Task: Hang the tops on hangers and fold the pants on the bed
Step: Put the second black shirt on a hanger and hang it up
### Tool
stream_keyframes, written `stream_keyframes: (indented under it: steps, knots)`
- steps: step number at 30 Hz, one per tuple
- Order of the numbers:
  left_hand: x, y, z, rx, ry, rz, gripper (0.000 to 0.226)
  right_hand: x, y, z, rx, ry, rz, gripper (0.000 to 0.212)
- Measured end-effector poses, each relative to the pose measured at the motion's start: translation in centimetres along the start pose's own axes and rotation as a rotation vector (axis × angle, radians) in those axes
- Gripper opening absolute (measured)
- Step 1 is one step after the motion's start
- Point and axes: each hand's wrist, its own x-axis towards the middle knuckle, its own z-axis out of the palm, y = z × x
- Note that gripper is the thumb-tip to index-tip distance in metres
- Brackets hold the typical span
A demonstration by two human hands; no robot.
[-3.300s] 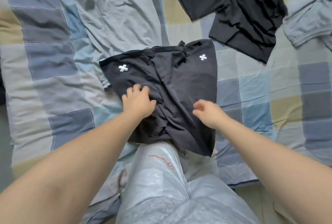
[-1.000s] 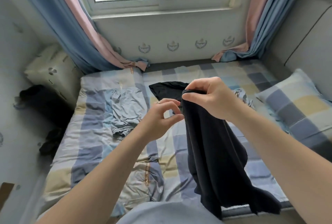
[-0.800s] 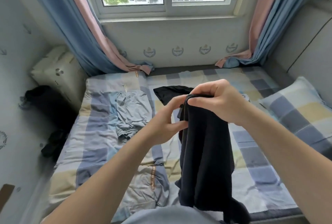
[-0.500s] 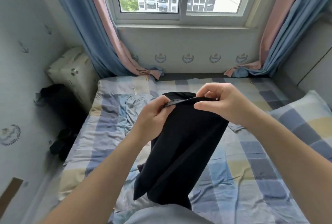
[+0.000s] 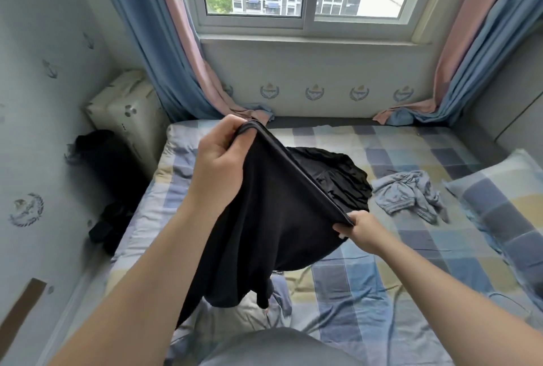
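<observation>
I hold a pair of black shorts [image 5: 273, 230] in the air above the checked bed [image 5: 382, 271], its waistband stretched between both hands. My left hand [image 5: 220, 165] grips one end of the waistband, raised high. My right hand [image 5: 360, 229] pinches the other end, lower and to the right. The fabric hangs down toward my body. Another black garment [image 5: 338, 177] lies on the bed behind the shorts. A crumpled grey-blue garment [image 5: 408, 195] lies to the right of it.
A checked pillow [image 5: 505, 204] sits at the right edge of the bed. A cream suitcase [image 5: 126, 113] and dark bags [image 5: 105, 160] stand on the floor left of the bed. Blue and pink curtains [image 5: 176, 51] frame the window ahead.
My hands have moved apart along the waistband, the left going up and left, the right going down and right, so the shorts are spread wide. The grey garment on the bed's left is now hidden.
</observation>
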Motion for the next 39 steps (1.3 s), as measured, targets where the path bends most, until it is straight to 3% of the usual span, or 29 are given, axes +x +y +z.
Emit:
stream_keyframes:
  steps: [7, 10, 14, 16, 20, 30, 33, 39]
  knots:
    - [-0.1, -4.4, -0.3, 0.215, 0.171, -0.342, 0.024, -1.8, -2.7, -3.5, 0.258, 0.075, -0.137, 0.035]
    - [-1.6, -5.8, 0.8, 0.239, -0.106, -0.5, 0.011, -3.3, -6.3, -4.9, 0.37, 0.008, -0.231, 0.036]
    - [-4.1, -6.7, 3.6, 0.121, -0.662, -0.566, 0.052, -4.8, -10.2, -5.7, 0.38, 0.04, -0.347, 0.037]
    - [-5.4, -7.2, 5.5, 0.121, -0.723, -0.55, 0.046, -5.4, -11.2, -6.1, 0.403, 0.067, -0.406, 0.035]
    - [-5.5, -7.8, 7.4, 0.106, -0.474, -0.452, 0.01, -6.5, -11.7, -7.2, 0.45, 0.077, -0.433, 0.028]
    - [-2.3, -2.0, 5.7, -0.291, -0.171, -0.646, 0.042, -5.2, -5.7, -5.6, 0.204, -0.145, -0.254, 0.012]
    - [-1.8, -1.6, 4.6, -0.403, -0.031, -0.788, 0.038, -4.4, -2.2, -3.2, 0.151, -0.181, -0.12, 0.002]
    - [-1.0, -3.9, 1.9, -0.535, 0.195, -0.874, 0.027, -4.9, -1.2, -1.4, 0.317, -0.171, -0.018, 0.022]
